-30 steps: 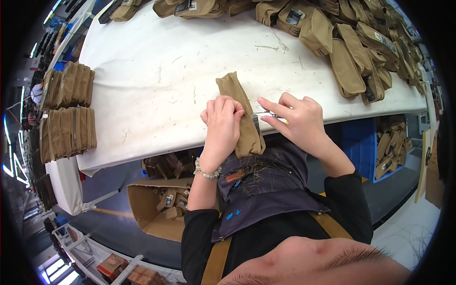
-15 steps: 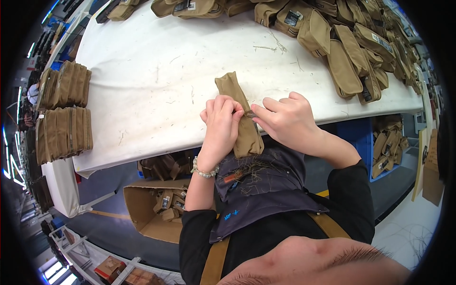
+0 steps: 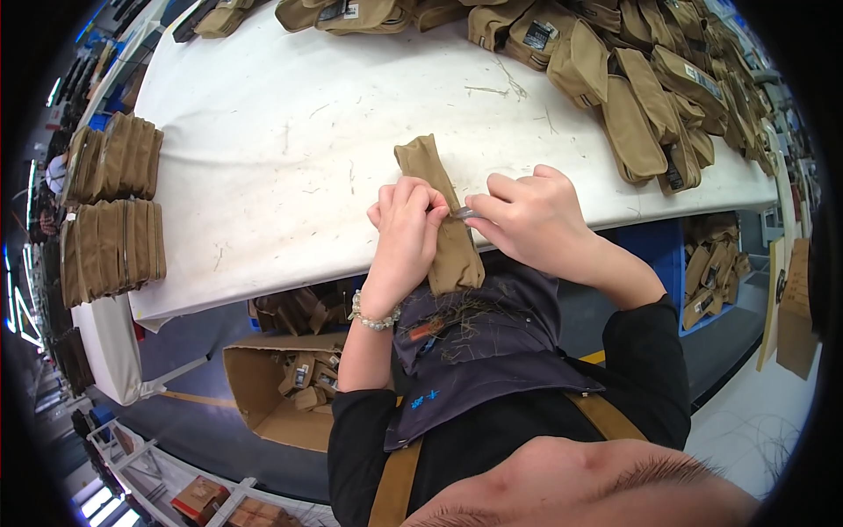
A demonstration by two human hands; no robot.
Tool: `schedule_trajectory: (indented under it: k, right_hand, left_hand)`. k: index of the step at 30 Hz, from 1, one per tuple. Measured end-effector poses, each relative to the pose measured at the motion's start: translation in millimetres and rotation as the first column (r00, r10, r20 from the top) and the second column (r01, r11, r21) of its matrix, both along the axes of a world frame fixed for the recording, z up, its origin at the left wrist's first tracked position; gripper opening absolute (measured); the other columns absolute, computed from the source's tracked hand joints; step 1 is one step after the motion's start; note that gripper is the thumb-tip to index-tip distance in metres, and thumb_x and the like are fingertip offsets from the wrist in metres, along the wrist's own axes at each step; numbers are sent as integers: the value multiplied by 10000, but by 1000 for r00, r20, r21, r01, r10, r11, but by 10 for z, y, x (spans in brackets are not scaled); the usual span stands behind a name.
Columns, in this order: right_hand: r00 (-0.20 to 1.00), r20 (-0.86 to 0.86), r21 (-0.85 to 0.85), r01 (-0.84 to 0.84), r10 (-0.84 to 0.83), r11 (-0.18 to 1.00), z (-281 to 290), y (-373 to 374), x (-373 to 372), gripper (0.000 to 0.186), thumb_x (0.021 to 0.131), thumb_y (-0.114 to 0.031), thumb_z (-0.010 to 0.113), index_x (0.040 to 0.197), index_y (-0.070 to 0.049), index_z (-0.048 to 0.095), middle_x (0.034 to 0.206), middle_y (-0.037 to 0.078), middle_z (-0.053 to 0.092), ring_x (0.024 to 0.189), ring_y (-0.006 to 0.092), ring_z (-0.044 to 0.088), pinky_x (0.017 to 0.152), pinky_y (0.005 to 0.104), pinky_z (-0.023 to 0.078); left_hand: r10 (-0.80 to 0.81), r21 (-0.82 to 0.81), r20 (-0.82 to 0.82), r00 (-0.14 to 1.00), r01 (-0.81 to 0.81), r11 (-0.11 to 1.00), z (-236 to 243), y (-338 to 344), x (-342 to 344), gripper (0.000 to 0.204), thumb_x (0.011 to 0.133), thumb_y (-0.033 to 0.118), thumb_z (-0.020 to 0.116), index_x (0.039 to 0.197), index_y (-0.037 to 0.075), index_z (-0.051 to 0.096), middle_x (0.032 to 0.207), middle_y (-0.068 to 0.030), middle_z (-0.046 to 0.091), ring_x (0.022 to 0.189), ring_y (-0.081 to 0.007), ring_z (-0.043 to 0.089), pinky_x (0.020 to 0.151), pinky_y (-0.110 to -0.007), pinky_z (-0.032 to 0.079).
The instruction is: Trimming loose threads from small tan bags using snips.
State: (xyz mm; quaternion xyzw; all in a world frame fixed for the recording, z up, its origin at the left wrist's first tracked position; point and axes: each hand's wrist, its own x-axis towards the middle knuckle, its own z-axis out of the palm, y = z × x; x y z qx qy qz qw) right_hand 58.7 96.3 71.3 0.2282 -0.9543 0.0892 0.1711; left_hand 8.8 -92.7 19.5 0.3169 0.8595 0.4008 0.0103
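1. White-covered table (image 3: 255, 167) — thread scraps (image 3: 516, 83) lie scattered over its top.
2. Two stacks of brown pouches (image 3: 112, 250) stand packed upright at the table's left edge.
3. A heap of brown pouches (image 3: 645, 92) overlaps at the table's far right corner, some bearing dark labels.
4. A row of pouches (image 3: 378, 16) lies along the table's far edge.
5. Below the table's near edge, toward its left, an open cardboard box (image 3: 263, 413) holds small brown items (image 3: 303, 373).
6. Below the table's right part, a blue bin (image 3: 654, 255) — more brown pouches (image 3: 713, 272) inside.
7. Beyond the table's lower left, brown boxes (image 3: 200, 499) rest by a white frame (image 3: 235, 499).
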Motion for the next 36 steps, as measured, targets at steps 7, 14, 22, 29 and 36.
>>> schedule_trajectory:
  k: [7,14,22,29,36]
  right_hand:
    - [999,-2,43,44,-44,998,-60,-6,-41,197,741,-285,744,864,-161,654,704,-18,513,521,154,530,548,307,345]
    - [1000,12,72,1,-2,997,-103,-2,-71,186,738,-279,747,831,-155,644,660,-10,502,516,162,526,534,317,346]
    - [997,75,-114,14,-6,993,-10,139,-55,172,731,-314,750,812,-182,677,658,-27,525,509,170,541,520,314,368]
    - [993,114,-143,37,-21,989,19,232,-22,201,727,-278,775,882,-161,724,665,-16,523,522,170,500,535,305,346]
    - [995,103,-150,7,9,989,39,207,8,216,721,-280,777,900,-169,726,671,-18,524,515,169,488,530,307,343]
  left_hand:
    - [-1,7,-4,1000,1,1000,-17,8,-6,37,878,59,578,888,86,555,984,-31,517,945,-219,432,842,-342,264]
    - [-4,17,3,1000,4,1000,-6,1,-1,37,878,61,578,883,88,554,982,-29,515,942,-216,429,835,-340,266]
    - [-51,11,66,997,50,999,73,-67,24,53,875,84,587,919,87,557,1044,-39,524,1014,-249,432,878,-369,268]
    - [-176,-117,-24,984,172,978,313,-325,185,124,844,193,661,864,100,581,1081,-18,542,1078,-264,432,910,-408,269]
    - [-10,-128,-77,997,0,992,336,-188,202,365,686,291,806,914,108,588,895,-19,507,923,-231,449,808,-376,278]
